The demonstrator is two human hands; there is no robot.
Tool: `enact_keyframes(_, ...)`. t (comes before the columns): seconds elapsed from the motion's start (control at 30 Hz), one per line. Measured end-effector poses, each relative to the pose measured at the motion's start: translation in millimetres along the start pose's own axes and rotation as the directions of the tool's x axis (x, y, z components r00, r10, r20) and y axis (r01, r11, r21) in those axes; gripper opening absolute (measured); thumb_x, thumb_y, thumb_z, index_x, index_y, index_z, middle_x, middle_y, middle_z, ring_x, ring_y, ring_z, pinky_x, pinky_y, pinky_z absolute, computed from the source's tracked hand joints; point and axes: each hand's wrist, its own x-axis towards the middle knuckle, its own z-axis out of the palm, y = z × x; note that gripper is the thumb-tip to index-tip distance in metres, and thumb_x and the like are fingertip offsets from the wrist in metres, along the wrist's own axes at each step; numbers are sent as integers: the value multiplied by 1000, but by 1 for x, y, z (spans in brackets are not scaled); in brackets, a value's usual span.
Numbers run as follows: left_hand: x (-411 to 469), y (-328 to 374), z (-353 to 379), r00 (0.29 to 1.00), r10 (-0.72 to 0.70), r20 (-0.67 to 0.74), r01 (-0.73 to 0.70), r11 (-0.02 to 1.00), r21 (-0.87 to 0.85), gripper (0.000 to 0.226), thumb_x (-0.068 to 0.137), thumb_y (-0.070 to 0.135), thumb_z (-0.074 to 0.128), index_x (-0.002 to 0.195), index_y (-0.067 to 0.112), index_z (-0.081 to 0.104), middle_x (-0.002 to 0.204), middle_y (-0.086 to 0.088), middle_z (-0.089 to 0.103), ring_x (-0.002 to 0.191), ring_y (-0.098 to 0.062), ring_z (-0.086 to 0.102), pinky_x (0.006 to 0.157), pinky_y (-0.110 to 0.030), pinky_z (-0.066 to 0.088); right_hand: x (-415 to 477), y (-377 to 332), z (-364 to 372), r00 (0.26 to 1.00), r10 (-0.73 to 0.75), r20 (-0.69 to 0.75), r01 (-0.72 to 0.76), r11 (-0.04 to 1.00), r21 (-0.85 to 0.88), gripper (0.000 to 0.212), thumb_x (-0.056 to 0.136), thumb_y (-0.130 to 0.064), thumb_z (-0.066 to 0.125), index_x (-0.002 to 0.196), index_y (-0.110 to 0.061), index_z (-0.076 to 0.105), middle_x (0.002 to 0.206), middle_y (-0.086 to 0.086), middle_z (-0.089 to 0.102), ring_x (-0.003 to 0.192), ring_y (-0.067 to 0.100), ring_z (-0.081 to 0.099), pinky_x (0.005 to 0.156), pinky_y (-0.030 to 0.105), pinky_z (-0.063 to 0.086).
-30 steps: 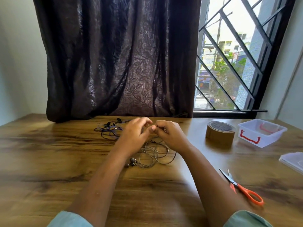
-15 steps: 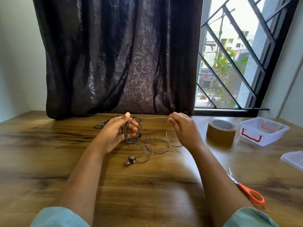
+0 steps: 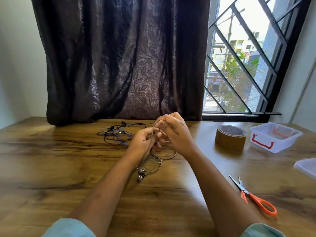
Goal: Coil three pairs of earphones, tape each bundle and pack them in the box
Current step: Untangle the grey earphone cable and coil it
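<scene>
Coiling the first pair, by the look of it. Winding the grey earphones [image 3: 154, 160] over the curled fingers of the left hand [image 3: 144, 142], used as a spool to keep the loops even. Pinching the wire just above with the right hand [image 3: 177, 134] to steer each turn. Leaving the earbuds [image 3: 141, 175] on the table [image 3: 51, 159] below the fingers, slack to feed upward. Keeping the dark tangle [image 3: 119, 134] just beyond the left fingers, untouched. Keeping tape [image 3: 230, 136], box [image 3: 275, 139] and scissors [image 3: 253, 197] well right of the right fingers, ready for binding and packing.
</scene>
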Motion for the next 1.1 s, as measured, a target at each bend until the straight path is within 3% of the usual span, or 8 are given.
enact_keyframes(0.13,5,-16,-38,964,261,-41,-160,701,695,15,96,28,50,87,26,62,73,10,63,67,-8,60,61,-31,51,2,5,-20,923,261,-284,-111,885,452,30,94,-6,44,77,-26,58,90,-7,58,88,11,54,74,22,41)
enact_keyframes(0.23,5,-29,-59,945,280,-172,-65,673,737,15,97,29,46,89,25,59,78,9,62,74,-12,59,65,-34,49,1,17,-45,638,698,-325,-182,546,818,32,99,-5,37,77,-24,51,84,-5,59,76,9,57,61,21,35)
enact_keyframes(0.37,9,-33,-57,921,313,-233,-76,730,679,15,97,24,47,90,21,60,76,12,59,73,-7,57,65,-31,47,1,40,-52,418,794,-442,-352,590,727,31,99,-3,33,84,-19,55,90,3,59,67,6,52,59,16,37)
enact_keyframes(0.53,7,-23,-40,900,404,-162,-186,695,695,15,97,24,48,88,21,59,60,15,48,54,-1,46,51,-25,31,1,39,-46,437,632,-640,-616,729,299,57,84,10,33,136,-9,48,145,13,38,123,33,42,104,36,33)
enact_keyframes(0.63,7,-21,-37,886,430,-171,-202,692,693,15,97,26,48,90,21,61,60,14,49,53,-2,46,49,-25,31,0,29,-48,599,242,-764,-458,885,-79,56,77,9,41,129,-6,55,134,14,53,122,34,46,102,31,27)
enact_keyframes(0.77,6,-15,-19,875,474,-100,-279,661,697,18,97,31,47,95,21,62,73,8,61,65,-7,56,58,-31,46,-2,5,-14,975,-13,-223,-27,984,-175,37,93,-36,45,116,-15,66,111,1,70,103,19,63,92,41,48)
enact_keyframes(0.87,6,-16,-15,863,492,-116,-284,663,693,21,96,35,47,95,19,61,78,6,62,71,-11,58,61,-36,49,-7,-7,9,996,-42,84,54,988,-146,24,96,-25,47,111,-19,65,104,-6,69,93,6,62,87,29,49)
enact_keyframes(1.1,7,-22,-23,857,499,-129,-225,587,778,22,97,35,45,85,22,58,74,10,58,65,-8,54,54,-29,44,-8,14,-17,972,73,-222,-137,948,-288,25,91,0,48,97,-16,66,97,1,64,80,15,58,68,28,44)
